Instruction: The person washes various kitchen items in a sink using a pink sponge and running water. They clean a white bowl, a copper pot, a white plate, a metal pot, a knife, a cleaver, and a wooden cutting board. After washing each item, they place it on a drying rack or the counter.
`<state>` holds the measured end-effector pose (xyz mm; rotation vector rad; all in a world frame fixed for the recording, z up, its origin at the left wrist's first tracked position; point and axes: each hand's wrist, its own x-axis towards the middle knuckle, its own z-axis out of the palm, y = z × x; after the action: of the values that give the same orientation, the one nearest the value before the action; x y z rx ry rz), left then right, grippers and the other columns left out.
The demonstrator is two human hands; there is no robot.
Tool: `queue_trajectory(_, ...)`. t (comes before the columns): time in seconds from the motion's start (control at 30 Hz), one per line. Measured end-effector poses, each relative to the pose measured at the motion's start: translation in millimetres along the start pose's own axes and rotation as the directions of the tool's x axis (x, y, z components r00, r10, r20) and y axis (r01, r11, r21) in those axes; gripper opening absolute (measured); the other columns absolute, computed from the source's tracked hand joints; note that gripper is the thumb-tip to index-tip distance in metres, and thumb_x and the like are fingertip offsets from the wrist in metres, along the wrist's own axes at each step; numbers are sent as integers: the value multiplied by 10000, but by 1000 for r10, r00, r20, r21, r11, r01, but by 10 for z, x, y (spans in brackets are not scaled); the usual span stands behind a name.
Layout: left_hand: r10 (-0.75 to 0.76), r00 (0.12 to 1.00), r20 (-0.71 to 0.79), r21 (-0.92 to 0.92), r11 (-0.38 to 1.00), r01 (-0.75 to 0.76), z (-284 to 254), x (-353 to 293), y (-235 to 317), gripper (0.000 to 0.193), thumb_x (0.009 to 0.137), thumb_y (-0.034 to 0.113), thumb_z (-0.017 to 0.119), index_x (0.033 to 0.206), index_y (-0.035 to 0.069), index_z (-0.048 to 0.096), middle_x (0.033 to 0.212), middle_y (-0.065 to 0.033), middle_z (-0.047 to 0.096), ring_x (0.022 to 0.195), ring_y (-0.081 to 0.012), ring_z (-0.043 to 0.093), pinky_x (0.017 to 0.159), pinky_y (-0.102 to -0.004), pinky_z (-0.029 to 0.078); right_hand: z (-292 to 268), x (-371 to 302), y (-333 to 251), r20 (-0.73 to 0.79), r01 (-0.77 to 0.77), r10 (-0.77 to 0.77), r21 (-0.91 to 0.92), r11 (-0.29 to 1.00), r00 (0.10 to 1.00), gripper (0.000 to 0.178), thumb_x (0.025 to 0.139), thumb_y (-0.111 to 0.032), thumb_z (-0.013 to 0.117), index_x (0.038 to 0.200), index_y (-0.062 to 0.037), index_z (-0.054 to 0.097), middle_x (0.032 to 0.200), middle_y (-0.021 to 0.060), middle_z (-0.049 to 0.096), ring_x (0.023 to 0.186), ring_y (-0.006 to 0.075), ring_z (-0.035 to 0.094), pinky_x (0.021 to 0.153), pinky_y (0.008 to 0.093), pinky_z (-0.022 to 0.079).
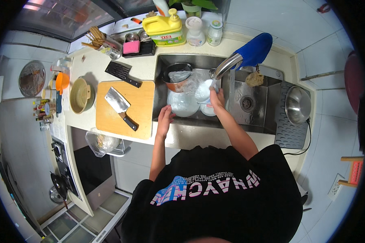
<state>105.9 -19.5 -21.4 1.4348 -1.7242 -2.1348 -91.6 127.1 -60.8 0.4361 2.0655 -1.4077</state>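
My right hand (217, 99) grips a white bowl (202, 91) by its right side, beneath the metal faucet (228, 65) in the left basin. Clear water or plastic film glistens beside the bowl; I cannot tell which. My left hand (165, 118) rests at the front left rim of the sink (155, 93), fingers apart and holding nothing. Between the hands a large whitish dish (182, 106) lies in the basin. Another white bowl (208, 110) sits partly under my right hand. Behind them stands a dark-rimmed, copper-coloured pot (177, 87) with crumpled clear plastic in it.
Left of the sink, a cleaver (117, 101) lies on a wooden board (144, 95), near a black slotted tool (121, 72) and a beige basket (81, 96). A yellow pump jug (164, 27) stands behind. Right are the second basin (251, 117) and a steel bowl (298, 105) on a grey mat.
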Motion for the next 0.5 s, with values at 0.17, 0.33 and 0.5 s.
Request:
queue_trajectory(0.17, -7, 993, 119, 75, 997, -2, 136, -21, -46, 441, 922, 409, 498, 1258, 123, 494, 1172, -20, 537, 986, -176, 569, 841, -315, 422, -377, -300, 99, -16, -87, 96, 287, 954, 995, 570, 811, -337, 573, 1291, -66, 429, 1244, 213, 515, 1065, 348, 561, 719, 408, 573)
queue_trajectory(0.33, 27, 974, 225, 117, 992, -54, 360, 31, -159, 415, 916, 393, 516, 1233, 126, 524, 1195, -19, 536, 1004, -188, 582, 820, -321, 438, -965, -560, 230, -241, 579, -640, -281, 765, 729, 503, 749, -198, 651, 1219, -94, 504, 1089, 218, 569, 1021, 404, 546, 871, 442, 446)
queue_trajectory(0.5, 24, 936, 350, 213, 972, -104, 634, -24, -146, 479, 912, 407, 497, 1299, 124, 478, 1291, -61, 494, 1078, -232, 559, 872, -367, 421, -1764, -432, 270, -159, 93, 26, 694, 714, 987, 552, 769, -312, 572, 1247, -64, 456, 1140, 162, 531, 1027, 328, 560, 720, 439, 534)
